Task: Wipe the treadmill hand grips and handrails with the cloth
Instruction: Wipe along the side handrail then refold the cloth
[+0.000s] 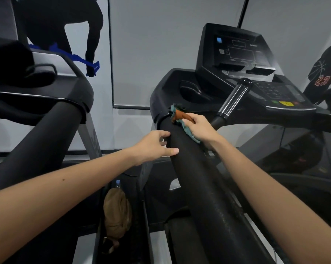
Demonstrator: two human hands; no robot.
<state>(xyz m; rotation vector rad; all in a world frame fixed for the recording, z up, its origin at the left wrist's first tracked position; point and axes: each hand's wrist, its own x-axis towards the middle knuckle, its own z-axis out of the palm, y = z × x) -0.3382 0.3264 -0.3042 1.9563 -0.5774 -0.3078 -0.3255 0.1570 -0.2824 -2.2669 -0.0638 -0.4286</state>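
A thick black padded handrail [198, 187] runs from the bottom centre up to the treadmill console [256, 73]. My right hand [200, 128] presses a teal and orange cloth [179, 117] against the rail's upper end, where it joins the console housing. My left hand [155, 144] rests on the rail's left side a little below, fingers spread and curled around it, thumb on top. A chrome and black hand grip [233, 100] sticks up to the right of the cloth, untouched.
A second treadmill's black handrail [37, 141] and console [46, 79] stand to the left. In the gap between the machines lie a tan bag [117, 212] and a water bottle [118, 183]. A grey wall with dark figure graphics is behind.
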